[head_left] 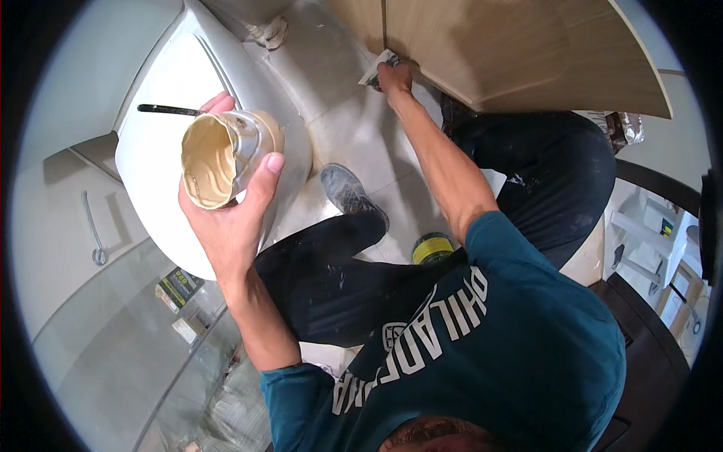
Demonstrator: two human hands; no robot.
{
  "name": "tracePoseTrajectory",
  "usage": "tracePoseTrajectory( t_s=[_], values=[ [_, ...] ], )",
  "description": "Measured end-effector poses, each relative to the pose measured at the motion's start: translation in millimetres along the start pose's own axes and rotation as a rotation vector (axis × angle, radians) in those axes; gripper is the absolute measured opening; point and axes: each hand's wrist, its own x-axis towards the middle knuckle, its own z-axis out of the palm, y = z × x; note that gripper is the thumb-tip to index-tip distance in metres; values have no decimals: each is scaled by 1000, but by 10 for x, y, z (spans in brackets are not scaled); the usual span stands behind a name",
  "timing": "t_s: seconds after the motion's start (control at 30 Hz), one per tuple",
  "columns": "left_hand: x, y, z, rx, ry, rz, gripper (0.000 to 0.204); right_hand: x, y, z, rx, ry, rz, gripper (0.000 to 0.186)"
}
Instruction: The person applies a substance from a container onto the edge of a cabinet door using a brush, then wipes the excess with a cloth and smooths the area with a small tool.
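Observation:
My left hand (239,203) is wrapped round a tub of beige paste (252,139), tipped so that its opening shows. Paste coats the inner wall and the rim. A thin black handle (169,110) sticks out to the left past the tub's far side; its other end is hidden. Farther off, my right hand (395,78) is closed on a folded white and grey piece (382,66), cloth or paper, I cannot tell which. It is held low by the bottom edge of a light wood panel (512,53), near a seam.
A white toilet (162,188) with its lid down stands at left, beside a glass screen (113,377). A yellow and black tub (433,248) sits on the tiled floor (343,128) by my leg. A crumpled whitish piece (271,34) lies behind the toilet. Dark furniture is at right.

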Motion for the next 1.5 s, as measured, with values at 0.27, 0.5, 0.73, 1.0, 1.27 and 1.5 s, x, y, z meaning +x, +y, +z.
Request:
tracePoseTrajectory(
  t_s=[0.27, 0.5, 0.73, 1.0, 1.27, 1.5],
  values=[
    [1, 11, 11, 1, -6, -26, 65, 117, 135, 43, -11, 16, -30, 33],
    [-3, 18, 11, 6, -4, -33, 65, 256, 270, 83, -50, 24, 10, 38],
    [-4, 5, -3, -8, 5, -10, 65, 244, 230, 41, -29, -7, 46, 39],
    [15, -11, 1, 8, -9, -11, 62, 303, 243, 79, -106, 24, -7, 38],
    [6, 0, -17, -20, 21, -36, 62, 177, 349, -196, 31, 45, -102, 33],
    [-14, -3, -56, -39, 48, -42, 62, 27, 362, -337, 366, -47, 62, 39]
  ],
)
